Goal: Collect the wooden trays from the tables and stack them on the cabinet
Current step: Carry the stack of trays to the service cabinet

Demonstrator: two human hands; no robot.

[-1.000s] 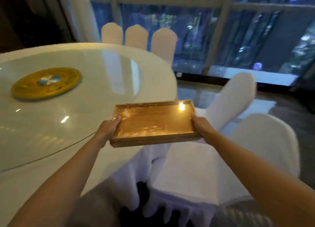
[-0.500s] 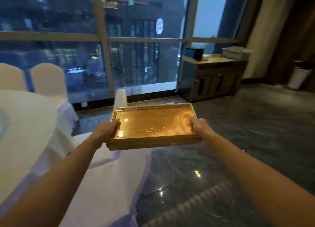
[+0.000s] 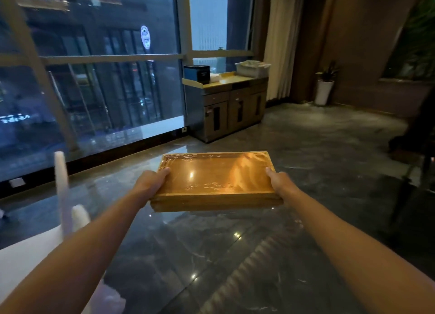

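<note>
Over glossy dark marble floor (image 3: 235, 254), both hands' fingers (image 3: 164, 172) clamp a rectangular, film-wrapped wooden tray (image 3: 216, 179).

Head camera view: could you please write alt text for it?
Left hand and right hand hold a wooden tray level by its short ends above a dark polished floor, facing a cabinet beside a large window.

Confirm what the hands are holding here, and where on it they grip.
A wooden tray, held level over the floor. The left hand grips its left short edge, the right hand its right short edge, thumbs over the rim.
</note>
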